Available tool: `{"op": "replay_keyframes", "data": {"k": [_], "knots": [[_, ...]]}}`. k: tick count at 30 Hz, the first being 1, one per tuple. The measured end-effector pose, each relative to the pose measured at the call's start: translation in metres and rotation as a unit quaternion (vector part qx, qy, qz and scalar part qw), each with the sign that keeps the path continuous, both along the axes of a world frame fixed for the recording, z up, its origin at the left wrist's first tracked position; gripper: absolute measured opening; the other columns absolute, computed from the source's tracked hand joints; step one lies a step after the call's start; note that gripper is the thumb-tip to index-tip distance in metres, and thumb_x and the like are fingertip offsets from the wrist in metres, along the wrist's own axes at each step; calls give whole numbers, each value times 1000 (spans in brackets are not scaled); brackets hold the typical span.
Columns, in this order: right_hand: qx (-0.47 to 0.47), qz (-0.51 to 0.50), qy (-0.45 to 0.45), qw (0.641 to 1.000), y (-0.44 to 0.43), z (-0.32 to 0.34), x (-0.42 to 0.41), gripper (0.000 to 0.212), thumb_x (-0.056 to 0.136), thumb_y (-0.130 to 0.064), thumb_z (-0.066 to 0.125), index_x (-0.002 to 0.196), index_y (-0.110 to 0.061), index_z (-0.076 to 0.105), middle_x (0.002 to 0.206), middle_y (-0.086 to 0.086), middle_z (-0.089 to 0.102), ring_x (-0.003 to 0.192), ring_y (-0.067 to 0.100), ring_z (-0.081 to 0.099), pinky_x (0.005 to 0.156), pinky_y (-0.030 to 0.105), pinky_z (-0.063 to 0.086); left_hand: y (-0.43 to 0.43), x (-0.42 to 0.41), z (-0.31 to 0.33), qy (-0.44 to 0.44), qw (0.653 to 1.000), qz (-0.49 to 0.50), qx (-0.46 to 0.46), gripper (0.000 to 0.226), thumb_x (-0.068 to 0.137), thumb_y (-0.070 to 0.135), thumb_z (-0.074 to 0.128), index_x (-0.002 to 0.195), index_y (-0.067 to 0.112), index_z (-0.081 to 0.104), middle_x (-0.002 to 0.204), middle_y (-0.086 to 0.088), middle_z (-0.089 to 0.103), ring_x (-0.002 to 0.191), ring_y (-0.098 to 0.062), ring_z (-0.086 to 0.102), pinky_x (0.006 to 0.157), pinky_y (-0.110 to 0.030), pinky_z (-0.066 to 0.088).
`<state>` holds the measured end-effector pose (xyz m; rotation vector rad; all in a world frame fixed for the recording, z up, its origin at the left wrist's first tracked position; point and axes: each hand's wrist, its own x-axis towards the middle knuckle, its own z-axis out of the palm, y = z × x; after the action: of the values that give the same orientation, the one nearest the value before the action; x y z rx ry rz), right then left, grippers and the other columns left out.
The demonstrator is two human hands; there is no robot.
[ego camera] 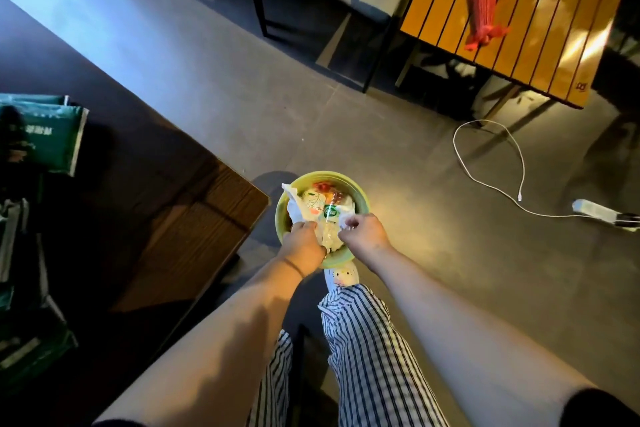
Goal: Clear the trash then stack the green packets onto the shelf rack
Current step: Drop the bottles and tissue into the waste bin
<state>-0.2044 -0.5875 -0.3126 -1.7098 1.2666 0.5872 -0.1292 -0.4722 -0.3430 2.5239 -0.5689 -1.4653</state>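
Head view: left hand (304, 241), right hand (363, 234) grip crumpled trash (313, 206), axis unclear, in bin (362, 199).

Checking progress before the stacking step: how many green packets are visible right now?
4 discernible, all along the dark left edge: one green packet at the upper left, a second just below it, and a third and fourth lower down. More may be hidden in shadow or off-frame.
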Motion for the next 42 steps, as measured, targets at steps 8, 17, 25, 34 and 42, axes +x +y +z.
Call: {"op": "replay_keyframes", "data": {"k": [8,17,25,34,42], "knots": [[44,-5,2,999,-1,-12,5,50,89,-11,65,138,-13,55,136,8,56,117,24,58,79,21,37,5,12,-11,18,999,17,-30,62,92,17,59,151,21,39,160,-14,26,143,-35,34,117,-42,32],[48,-2,7,999,-3,3,2,50,89,-13,64,138,-13,55,136,8,57,108,21,58,78,23,41,5,9,6,12,1000,16,-13,67,91,17,62,152,18,36,162,-14,16,147,-34,25,120,-42,26],[21,29,-15,999,-12,68,13,47,88,-16,64,135,-13,59,124,9,64,105,25,63,83,29,49,-22,18,85,0,999,14,-52,59,99,27,55,152,24,31,160,-5,27,140,-28,40,113,-38,39],[-73,116,-130,982,-16,206,75,25,96,-19,56,105,-3,73,102,14,71,98,31,65,79,33,48,-36,69,225,-28,987,29,-158,33,93,7,55,126,7,60,117,-16,66,110,-31,62,86,-32,46],[-117,158,-197,961,26,295,133,28,97,-17,52,115,-7,70,114,12,69,106,26,63,89,35,49,17,119,318,-72,958,135,-243,45,93,14,61,137,16,52,132,-7,58,114,-17,56,88,-24,41]]}}
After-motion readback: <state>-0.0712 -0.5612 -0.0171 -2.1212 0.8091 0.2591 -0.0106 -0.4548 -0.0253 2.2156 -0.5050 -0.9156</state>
